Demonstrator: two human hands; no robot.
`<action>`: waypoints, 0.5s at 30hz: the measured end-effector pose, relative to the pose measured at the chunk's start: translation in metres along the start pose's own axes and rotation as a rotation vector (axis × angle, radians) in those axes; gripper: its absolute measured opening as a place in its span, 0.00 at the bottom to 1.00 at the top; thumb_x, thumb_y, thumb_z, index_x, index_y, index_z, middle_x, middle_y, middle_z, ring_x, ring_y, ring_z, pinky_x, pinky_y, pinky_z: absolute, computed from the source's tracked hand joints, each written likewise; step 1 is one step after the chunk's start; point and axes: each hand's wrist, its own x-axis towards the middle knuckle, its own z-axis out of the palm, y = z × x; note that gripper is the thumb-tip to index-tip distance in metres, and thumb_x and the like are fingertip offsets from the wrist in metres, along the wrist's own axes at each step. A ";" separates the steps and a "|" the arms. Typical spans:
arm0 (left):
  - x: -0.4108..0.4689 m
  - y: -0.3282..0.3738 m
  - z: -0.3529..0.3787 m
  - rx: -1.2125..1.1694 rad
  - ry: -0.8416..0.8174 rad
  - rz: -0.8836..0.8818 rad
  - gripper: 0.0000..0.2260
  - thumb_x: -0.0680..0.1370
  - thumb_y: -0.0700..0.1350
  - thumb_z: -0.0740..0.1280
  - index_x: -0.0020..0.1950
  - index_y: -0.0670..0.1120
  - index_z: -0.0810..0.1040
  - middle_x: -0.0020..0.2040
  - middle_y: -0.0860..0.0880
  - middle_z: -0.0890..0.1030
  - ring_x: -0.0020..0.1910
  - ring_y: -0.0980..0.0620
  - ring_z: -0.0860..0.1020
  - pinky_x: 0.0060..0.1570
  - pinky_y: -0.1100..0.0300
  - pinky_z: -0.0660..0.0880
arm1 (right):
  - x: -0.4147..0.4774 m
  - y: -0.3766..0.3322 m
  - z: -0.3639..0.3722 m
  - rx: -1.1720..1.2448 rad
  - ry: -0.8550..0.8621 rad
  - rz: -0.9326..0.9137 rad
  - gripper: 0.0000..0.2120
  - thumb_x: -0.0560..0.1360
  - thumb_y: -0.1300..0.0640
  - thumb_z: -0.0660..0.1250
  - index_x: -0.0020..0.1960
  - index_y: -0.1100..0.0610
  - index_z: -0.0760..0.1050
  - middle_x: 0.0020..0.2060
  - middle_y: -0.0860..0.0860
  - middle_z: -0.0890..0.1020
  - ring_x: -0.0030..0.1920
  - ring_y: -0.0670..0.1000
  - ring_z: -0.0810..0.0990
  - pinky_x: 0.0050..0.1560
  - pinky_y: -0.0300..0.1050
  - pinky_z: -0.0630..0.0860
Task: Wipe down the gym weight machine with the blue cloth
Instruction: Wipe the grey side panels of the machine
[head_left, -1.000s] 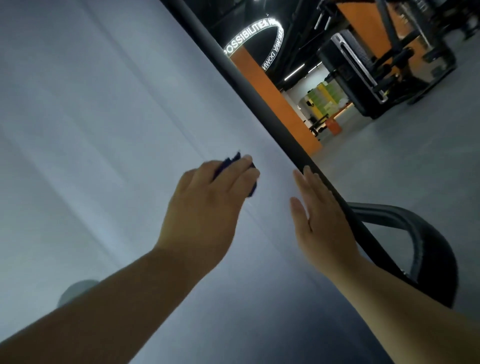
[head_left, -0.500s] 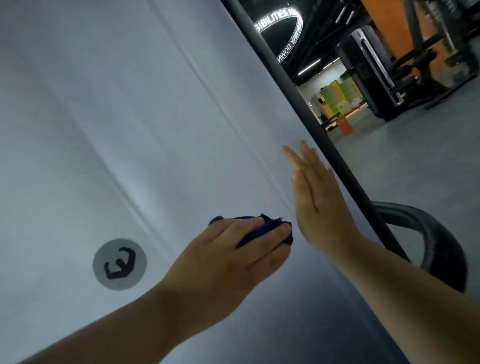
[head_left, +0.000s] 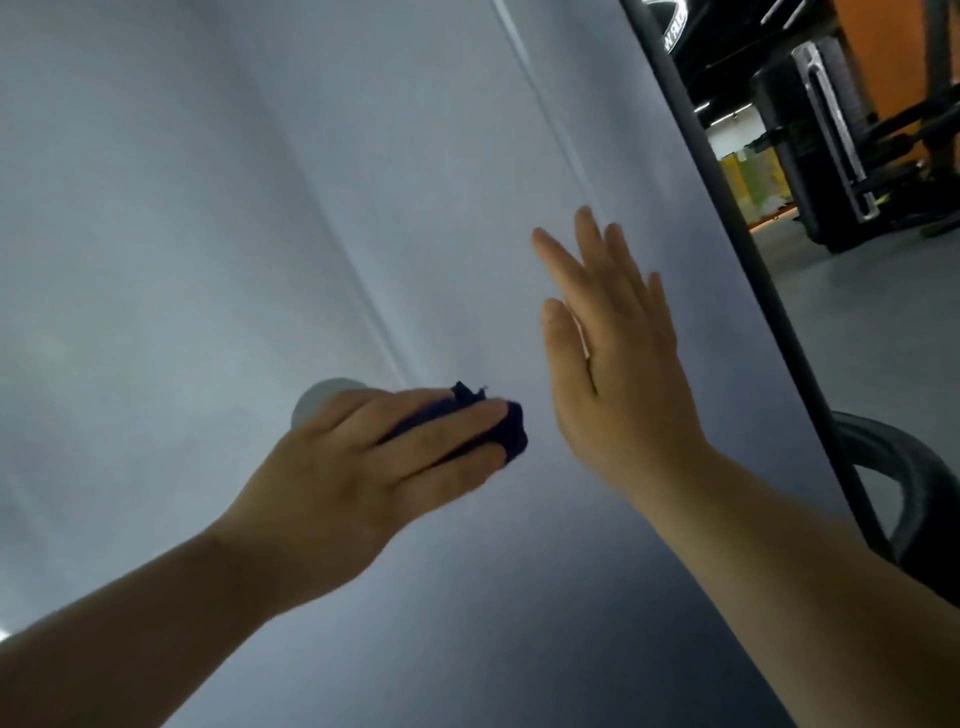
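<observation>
A pale grey panel (head_left: 208, 234) of the weight machine fills most of the view, edged on the right by a black frame bar (head_left: 727, 218). My left hand (head_left: 384, 467) presses a bunched dark blue cloth (head_left: 498, 426) against the panel, with its fingers curled over the cloth. The hand partly covers a round grey logo badge (head_left: 322, 397). To the right of the cloth, my right hand (head_left: 618, 374) lies flat on the panel with its fingers straight and slightly spread. It holds nothing.
Behind the frame bar, at the lower right, curves a black rounded part (head_left: 914, 478) of the machine. Further back stand a black weight machine (head_left: 815, 130) and an orange wall (head_left: 893, 62) on a grey gym floor (head_left: 883, 322).
My left hand has slid the cloth down and to the left across the panel and now covers part of the badge. My right hand has stayed flat on the panel, its fingers now spread.
</observation>
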 end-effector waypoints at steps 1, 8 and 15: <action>-0.003 -0.012 -0.002 0.016 0.043 -0.091 0.24 0.78 0.34 0.60 0.72 0.50 0.68 0.74 0.52 0.68 0.66 0.44 0.73 0.62 0.52 0.68 | 0.000 -0.010 0.005 0.014 -0.002 -0.030 0.24 0.83 0.47 0.45 0.78 0.46 0.58 0.79 0.48 0.54 0.79 0.46 0.46 0.78 0.50 0.41; -0.026 0.017 0.009 -0.010 0.234 -0.416 0.15 0.81 0.41 0.65 0.67 0.51 0.71 0.72 0.52 0.71 0.62 0.42 0.74 0.59 0.47 0.71 | -0.011 -0.034 0.031 -0.089 -0.031 -0.086 0.23 0.83 0.49 0.46 0.77 0.47 0.63 0.79 0.49 0.57 0.79 0.50 0.48 0.77 0.55 0.39; -0.060 -0.005 -0.008 0.037 0.102 -0.224 0.22 0.80 0.37 0.62 0.72 0.52 0.67 0.74 0.53 0.67 0.64 0.44 0.72 0.60 0.51 0.69 | -0.020 -0.058 0.047 -0.049 -0.034 -0.140 0.22 0.83 0.51 0.49 0.76 0.49 0.64 0.79 0.50 0.58 0.79 0.51 0.49 0.77 0.57 0.41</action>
